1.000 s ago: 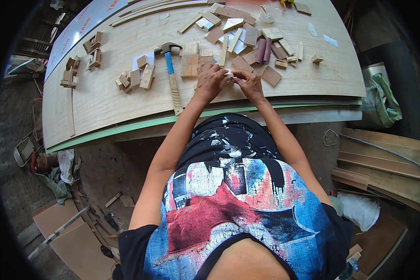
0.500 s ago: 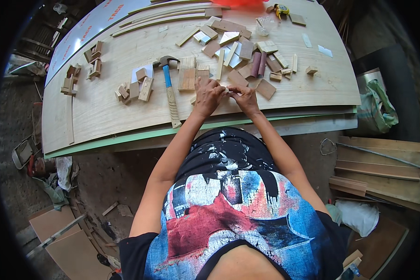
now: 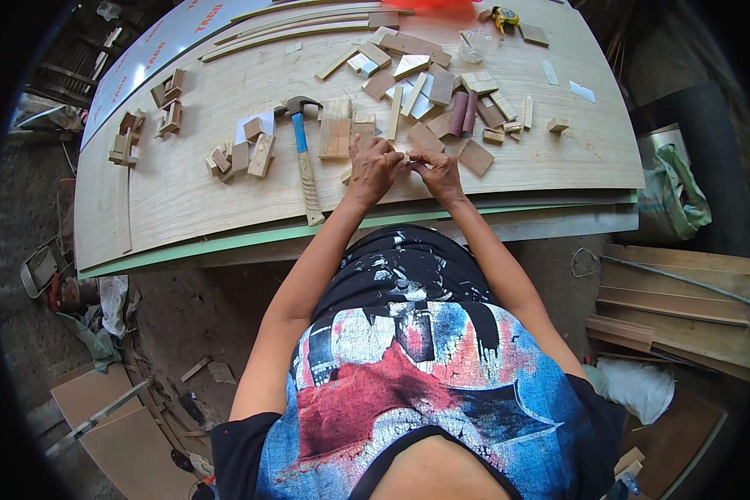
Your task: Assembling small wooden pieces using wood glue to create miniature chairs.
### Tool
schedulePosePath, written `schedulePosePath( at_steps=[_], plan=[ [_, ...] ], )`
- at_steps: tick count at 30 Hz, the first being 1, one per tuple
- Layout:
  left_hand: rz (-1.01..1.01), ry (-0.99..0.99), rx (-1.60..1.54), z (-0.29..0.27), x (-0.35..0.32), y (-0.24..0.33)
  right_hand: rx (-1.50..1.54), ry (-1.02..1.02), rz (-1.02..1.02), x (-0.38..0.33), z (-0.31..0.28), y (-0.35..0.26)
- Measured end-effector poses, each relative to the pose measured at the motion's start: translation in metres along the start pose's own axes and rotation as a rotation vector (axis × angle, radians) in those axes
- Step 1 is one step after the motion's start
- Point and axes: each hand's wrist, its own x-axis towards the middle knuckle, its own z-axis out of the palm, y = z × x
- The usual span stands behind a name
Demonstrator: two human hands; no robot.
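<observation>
Near the front edge of the wooden tabletop (image 3: 492, 185), my left hand (image 3: 373, 171) and my right hand (image 3: 438, 177) meet fingertip to fingertip. Both are closed around a small pale piece (image 3: 406, 158), mostly covered by the fingers; its kind I cannot make out. Just beyond my left hand lie wooden blocks (image 3: 336, 137) set side by side. A claw hammer (image 3: 305, 162) with a blue and tan handle rests to their left, its head away from me. Past my right hand are a flat wood piece (image 3: 476, 157) and two dark red rolls (image 3: 462, 113).
Small blocks (image 3: 260, 156) lie left of the hammer, and little wooden assemblies (image 3: 171, 117) farther left. Several offcuts (image 3: 411, 65) are heaped behind my hands. Long strips (image 3: 300, 33) and a yellow tape measure (image 3: 505, 17) are at the back. Boards (image 3: 683, 292) lean at the right.
Almost nothing differs. My left fingers have shifted very slightly, and both hands stay together at the same spot around the small piece.
</observation>
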Motion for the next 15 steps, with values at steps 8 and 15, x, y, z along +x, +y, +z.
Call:
schedulePosePath(
  at_steps=[8,15],
  plan=[
    [-0.004,-0.03,0.014,-0.0039,0.0017,0.0028,-0.009,0.02,-0.025,-0.0015,0.001,0.0016],
    [0.015,-0.01,0.053,-0.0023,0.0002,0.0028,-0.01,0.019,-0.004,-0.0033,0.0033,0.0022]
  ],
)
